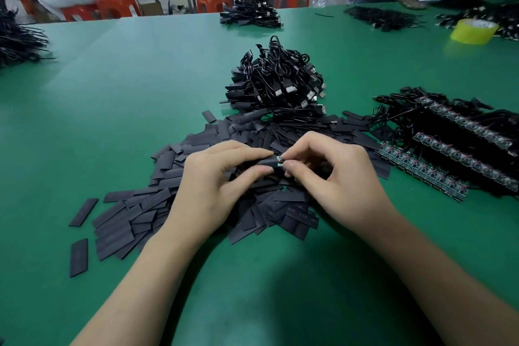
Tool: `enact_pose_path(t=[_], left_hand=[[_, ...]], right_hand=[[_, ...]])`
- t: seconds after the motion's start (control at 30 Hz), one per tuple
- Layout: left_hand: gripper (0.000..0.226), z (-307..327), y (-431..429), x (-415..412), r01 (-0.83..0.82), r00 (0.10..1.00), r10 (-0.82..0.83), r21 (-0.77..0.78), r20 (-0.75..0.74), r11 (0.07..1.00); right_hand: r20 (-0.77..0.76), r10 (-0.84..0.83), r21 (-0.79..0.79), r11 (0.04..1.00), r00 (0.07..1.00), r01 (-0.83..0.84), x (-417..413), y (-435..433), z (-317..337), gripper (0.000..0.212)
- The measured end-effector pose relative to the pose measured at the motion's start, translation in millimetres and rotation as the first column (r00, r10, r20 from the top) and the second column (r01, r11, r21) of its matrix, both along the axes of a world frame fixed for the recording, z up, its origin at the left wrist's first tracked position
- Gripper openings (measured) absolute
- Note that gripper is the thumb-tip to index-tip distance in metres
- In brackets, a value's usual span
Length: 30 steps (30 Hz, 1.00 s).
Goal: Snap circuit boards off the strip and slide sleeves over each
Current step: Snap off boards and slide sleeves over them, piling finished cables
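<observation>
Both forearms come in from 6 o'clock over the green table (112,70) and meet dead center. Left hand (219,177) has thumb and fingers pinched on a black sleeve (265,163), and right hand (334,174) is pinched on the little circuit board (280,162) poking out of the sleeve's right end. So the board is partly inside the sleeve, with only a bit of green showing between the two sets of fingertips. Can't tell how far in it goes.

Under the hands, spreading out toward 8 o'clock, is a big messy sleeve pile (157,205), all flat black pieces, with a couple of strays lying apart at the left edge.

Over at 3 o'clock there are board strips (421,170) in rows, wires trailing off behind them.

Just past the hands at 12 o'clock sits a cable heap (276,84), USB plugs sticking out.

Farther back, another cable bunch (250,12) at 12, a yellow tape roll (474,31) at 2, and more black cables at 10. Past the table edge are red stools (118,7) and other people working.
</observation>
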<state>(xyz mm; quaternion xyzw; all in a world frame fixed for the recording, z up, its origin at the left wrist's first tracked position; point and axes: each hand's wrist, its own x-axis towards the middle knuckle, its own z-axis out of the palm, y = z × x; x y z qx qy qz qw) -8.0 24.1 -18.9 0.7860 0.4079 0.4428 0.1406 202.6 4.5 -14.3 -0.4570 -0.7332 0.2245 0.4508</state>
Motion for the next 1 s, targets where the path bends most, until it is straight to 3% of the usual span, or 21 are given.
enact_pose_path(t=[0.47,0.57,0.7,0.83,1.0], left_hand=[[0.022,1.9,-1.3,0.6,0.065,0.997,-0.062,-0.069,0.038,0.995],[0.022,2.3,-2.8,2.4,0.07,0.998,-0.07,-0.049,0.003,0.996],[0.021,2.4,-1.0,-0.1,0.051,0.999,-0.05,-0.027,0.01,0.998],[0.02,2.2,0.1,-2.3,0.024,0.998,-0.022,-0.021,0.056,1.0],[0.02,0.0,-1.0,0.8,0.039,0.999,-0.04,0.027,0.03,0.999]], right_hand=[[0.217,-0.06,0.168,0.986,0.974,0.024,4.8,-0.7,2.4,0.0],[0.21,-0.045,0.115,0.993,0.977,0.021,5.0,-2.1,2.2,0.006],[0.061,-0.035,-0.01,0.999,0.998,0.035,3.7,-1.9,4.2,0.018],[-0.027,-0.044,-0.145,0.989,0.999,0.04,3.1,-0.7,6.9,0.007],[-0.07,0.011,-0.275,0.961,0.998,-0.029,-1.4,-2.5,8.6,0.023]])
